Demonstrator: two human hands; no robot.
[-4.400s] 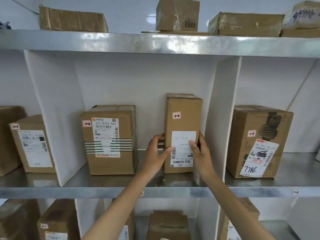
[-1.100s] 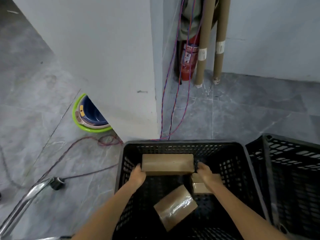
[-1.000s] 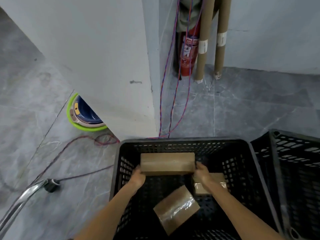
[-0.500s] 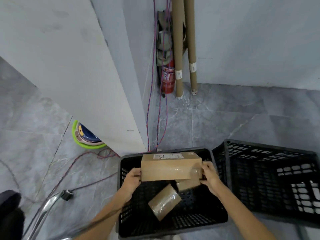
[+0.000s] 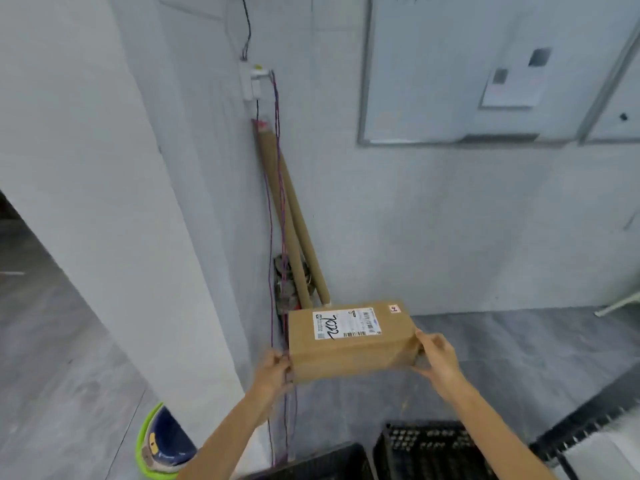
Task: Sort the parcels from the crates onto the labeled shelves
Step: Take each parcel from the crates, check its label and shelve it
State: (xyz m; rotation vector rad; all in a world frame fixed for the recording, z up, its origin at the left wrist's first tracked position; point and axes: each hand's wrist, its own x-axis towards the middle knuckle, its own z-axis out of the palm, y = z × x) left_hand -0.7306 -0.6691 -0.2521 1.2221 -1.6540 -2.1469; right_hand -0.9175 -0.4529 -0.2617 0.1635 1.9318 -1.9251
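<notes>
At the person's feet, the rims of black plastic crates (image 5: 433, 452) edge the bottom of the view. Above them, two bare arms reach forward. The left hand (image 5: 273, 372) grips the left end of a brown cardboard parcel (image 5: 349, 344) and the right hand (image 5: 438, 355) wraps fingers round its right end. The parcel is level in mid-air, clear of the crates. Its top shows a white shipping label (image 5: 346, 323) and a small corner sticker (image 5: 394, 309), too small to read. Beyond, cardboard tubes (image 5: 294, 230) lean in a wall corner beside a whiteboard (image 5: 467, 71). This looks like the carrying step. No shelves are in view, so next comes turning towards them and matching the sticker to a shelf label.
</notes>
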